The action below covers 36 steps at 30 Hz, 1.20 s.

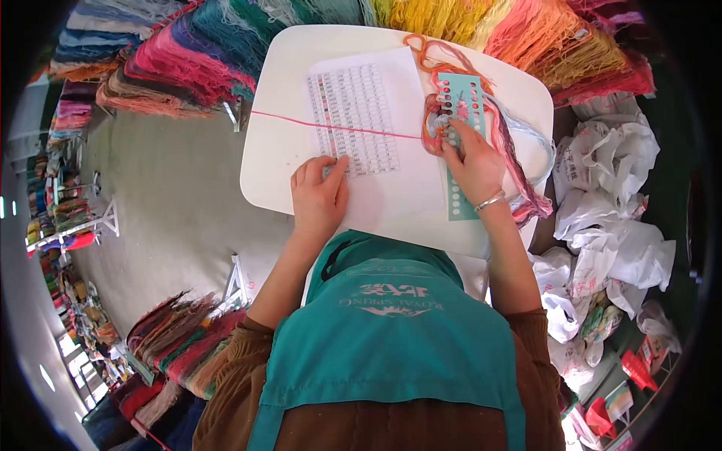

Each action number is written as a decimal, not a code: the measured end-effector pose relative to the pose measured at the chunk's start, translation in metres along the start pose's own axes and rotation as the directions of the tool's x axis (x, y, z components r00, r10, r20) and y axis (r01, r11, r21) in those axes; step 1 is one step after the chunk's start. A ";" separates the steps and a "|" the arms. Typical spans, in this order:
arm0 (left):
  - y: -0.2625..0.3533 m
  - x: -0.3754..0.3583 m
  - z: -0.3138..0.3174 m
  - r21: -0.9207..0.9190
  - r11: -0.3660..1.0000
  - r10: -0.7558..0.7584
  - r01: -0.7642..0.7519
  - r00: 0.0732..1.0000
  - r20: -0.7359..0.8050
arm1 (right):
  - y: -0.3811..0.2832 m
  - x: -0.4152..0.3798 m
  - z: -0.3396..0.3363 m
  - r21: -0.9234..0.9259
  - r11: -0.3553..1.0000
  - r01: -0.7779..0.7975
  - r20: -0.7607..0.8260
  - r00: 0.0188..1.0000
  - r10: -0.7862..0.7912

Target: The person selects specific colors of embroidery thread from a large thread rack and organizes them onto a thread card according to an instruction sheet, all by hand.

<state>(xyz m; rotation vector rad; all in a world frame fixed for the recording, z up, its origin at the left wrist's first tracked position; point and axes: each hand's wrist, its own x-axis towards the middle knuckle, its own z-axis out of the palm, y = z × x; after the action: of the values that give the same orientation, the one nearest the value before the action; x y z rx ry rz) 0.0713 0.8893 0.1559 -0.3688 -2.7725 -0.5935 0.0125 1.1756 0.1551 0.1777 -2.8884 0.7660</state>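
A printed chart (pixel 353 113) lies on the white table (pixel 274 177), with a pink thread (pixel 301 121) stretched across it towards the card. My left hand (pixel 320 194) rests at the chart's lower left with curled fingers; a small teal bit shows at its fingertips, too small to name. My right hand (pixel 475 161) is over the teal punched card (pixel 460 201), its thumb and forefinger pinched near the left row of holes, where the threads are. Orange and brown threads (pixel 436 56) hang from the card's upper left, and pink and pale blue ones (pixel 519 177) trail on its right.
Rows of coloured thread skeins (pixel 184 64) hang beyond the table, and more skeins (pixel 184 342) hang at the lower left. White plastic bags (pixel 609 195) are piled on the right. A teal apron (pixel 391 331) covers my lap.
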 end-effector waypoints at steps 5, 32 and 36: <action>0.002 -0.003 0.000 0.000 1.000 -0.010 0.010 1.000 0.011 | 0.004 -0.002 0.007 0.024 0.999 0.041 -0.085 0.996 -0.039; 0.092 0.155 -0.017 -0.308 0.929 0.265 -0.203 0.948 0.176 | 0.152 0.066 -0.075 0.778 0.617 -0.121 -0.263 0.828 0.495; 0.150 0.251 0.023 -0.352 0.850 0.462 -0.392 0.876 0.141 | 0.198 0.095 -0.083 0.838 0.521 -0.166 -0.202 0.791 0.577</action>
<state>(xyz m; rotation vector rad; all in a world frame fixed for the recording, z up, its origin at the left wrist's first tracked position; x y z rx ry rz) -0.1215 1.0785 0.2702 -1.1593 -2.6488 -0.9199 -0.1012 1.3807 0.1469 -0.5317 -1.9281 1.8520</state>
